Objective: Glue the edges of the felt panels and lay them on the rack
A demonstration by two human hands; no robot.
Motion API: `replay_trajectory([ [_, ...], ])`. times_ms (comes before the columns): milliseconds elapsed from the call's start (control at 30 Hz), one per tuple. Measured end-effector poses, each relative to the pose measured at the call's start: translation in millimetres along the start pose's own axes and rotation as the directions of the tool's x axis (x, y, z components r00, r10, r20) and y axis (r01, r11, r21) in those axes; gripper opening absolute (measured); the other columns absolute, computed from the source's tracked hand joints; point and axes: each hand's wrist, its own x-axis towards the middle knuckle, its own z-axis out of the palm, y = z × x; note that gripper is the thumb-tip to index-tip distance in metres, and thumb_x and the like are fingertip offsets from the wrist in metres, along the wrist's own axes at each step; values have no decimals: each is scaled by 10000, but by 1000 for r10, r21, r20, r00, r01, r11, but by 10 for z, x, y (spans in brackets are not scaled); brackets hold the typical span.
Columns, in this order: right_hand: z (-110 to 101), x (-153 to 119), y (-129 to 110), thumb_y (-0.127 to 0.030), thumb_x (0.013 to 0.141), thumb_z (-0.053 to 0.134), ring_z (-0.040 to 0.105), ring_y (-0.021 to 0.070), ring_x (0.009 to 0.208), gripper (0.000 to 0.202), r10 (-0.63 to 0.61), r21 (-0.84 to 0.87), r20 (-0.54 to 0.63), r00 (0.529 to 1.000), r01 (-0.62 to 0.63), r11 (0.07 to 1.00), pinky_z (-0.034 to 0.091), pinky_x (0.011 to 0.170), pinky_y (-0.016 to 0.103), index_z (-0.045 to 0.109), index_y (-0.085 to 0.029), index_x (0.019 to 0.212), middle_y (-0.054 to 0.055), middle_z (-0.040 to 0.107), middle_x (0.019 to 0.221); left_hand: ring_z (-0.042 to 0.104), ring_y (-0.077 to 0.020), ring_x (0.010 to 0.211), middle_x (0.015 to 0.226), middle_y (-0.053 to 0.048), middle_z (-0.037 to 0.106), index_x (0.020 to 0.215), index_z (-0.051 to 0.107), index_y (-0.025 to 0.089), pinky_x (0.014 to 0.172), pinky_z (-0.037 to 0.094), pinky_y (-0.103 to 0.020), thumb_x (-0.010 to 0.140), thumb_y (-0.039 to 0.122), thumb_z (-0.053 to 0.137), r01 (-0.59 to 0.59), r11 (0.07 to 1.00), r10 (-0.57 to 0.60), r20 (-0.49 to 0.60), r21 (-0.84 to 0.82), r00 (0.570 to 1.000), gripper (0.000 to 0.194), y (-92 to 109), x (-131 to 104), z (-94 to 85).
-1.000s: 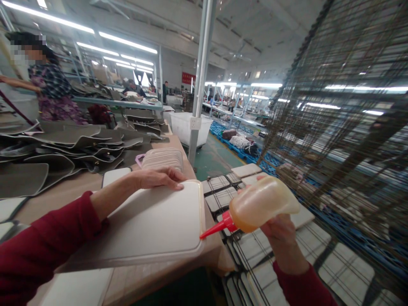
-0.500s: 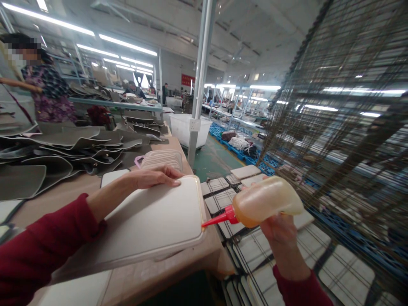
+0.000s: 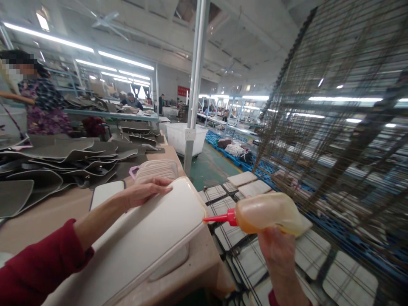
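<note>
My left hand point(image 3: 149, 190) is closed on the upper edge of a long white panel point(image 3: 137, 238) with rounded corners. Yellowish glue shows along the panel's far short edge. In my right hand point(image 3: 277, 246) a soft squeeze bottle point(image 3: 269, 212) lies on its side, partly filled with amber glue. Its red nozzle point(image 3: 219, 217) points left, and the tip meets the panel's right corner. Beneath the held panel another pale panel point(image 3: 170, 261) rests on the brown-covered table point(image 3: 194, 255).
A row of pale panels point(image 3: 156, 172) stands behind my left hand. Grey sheets point(image 3: 73, 157) are heaped at the left. White panels lie on a wire rack point(image 3: 242, 238) at the right, below a raised wire grid point(image 3: 334, 106). A metal post point(image 3: 193, 85) and white bin point(image 3: 200, 138) stand ahead.
The panel has turned, its far end now tilting up and away to the right. The nozzle tip stays at its right corner. The bottle lies more level.
</note>
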Motion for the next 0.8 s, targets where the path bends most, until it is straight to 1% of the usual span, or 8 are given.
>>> replay_trajectory([
  [133, -48, -22, 90, -398, 673, 751, 686, 294, 1008, 636, -73, 38, -178, 981, 81, 996, 526, 934, 495, 550, -275, 1263, 78, 739, 1052, 724, -225, 676, 860, -127, 771, 1122, 720, 152, 585, 578, -256, 698, 295, 794, -25, 999, 22, -61, -36, 998, 454, -90, 16, 9],
  [200, -77, -14, 127, -353, 676, 751, 700, 277, 958, 624, -90, 34, -216, 972, 100, 994, 552, 890, 468, 547, -282, 1262, 70, 742, 1037, 725, -233, 681, 856, -122, 772, 1135, 714, 160, 587, 580, -265, 695, 301, 797, -33, 998, 27, -88, -63, 996, 470, -113, 20, 38],
  [300, -85, 20, 139, -311, 706, 733, 700, 257, 949, 595, -129, 8, -202, 971, 133, 991, 564, 866, 440, 539, -280, 1267, 70, 730, 1068, 724, -239, 671, 845, -116, 773, 1120, 718, 163, 581, 577, -270, 661, 303, 820, -50, 994, 37, -131, -94, 991, 490, -133, 22, 98],
  [367, -67, 51, 125, -309, 726, 722, 704, 243, 918, 554, -179, -8, -186, 966, 181, 983, 568, 853, 427, 551, -271, 1252, 69, 726, 1071, 719, -228, 653, 824, -109, 772, 1089, 726, 156, 570, 569, -257, 626, 308, 844, -62, 992, 44, -160, -109, 986, 502, -144, 24, 138],
  [467, -30, 96, 102, -302, 726, 721, 707, 228, 842, 507, -226, -7, -183, 957, 228, 974, 574, 826, 419, 578, -264, 1212, 51, 735, 1006, 711, -216, 637, 795, -94, 769, 1047, 732, 151, 567, 564, -253, 586, 321, 867, -73, 988, 45, -194, -138, 980, 510, -163, 32, 182],
  [633, 7, 154, 77, -258, 624, 790, 685, 196, 732, 519, -184, 50, -223, 957, 200, 979, 584, 769, 373, 627, -235, 1116, 14, 723, 851, 708, -215, 619, 772, -94, 764, 978, 734, 133, 560, 564, -260, 575, 300, 876, -96, 979, 52, -233, -182, 971, 458, -200, 60, 213],
  [700, 29, 165, 59, -249, 594, 809, 681, 187, 732, 526, -155, 83, -235, 960, 178, 980, 586, 754, 350, 632, -228, 1089, 7, 718, 843, 706, -211, 610, 761, -93, 762, 941, 736, 130, 551, 563, -257, 558, 292, 886, -104, 974, 54, -242, -201, 969, 442, -211, 59, 220],
  [800, 82, 172, 15, -232, 565, 828, 687, 181, 775, 534, -116, 131, -222, 968, 147, 980, 585, 738, 308, 630, -229, 1061, 2, 720, 868, 702, -204, 604, 756, -89, 763, 890, 738, 135, 546, 566, -253, 503, 286, 915, -115, 966, 53, -258, -232, 965, 451, -225, 39, 227],
])
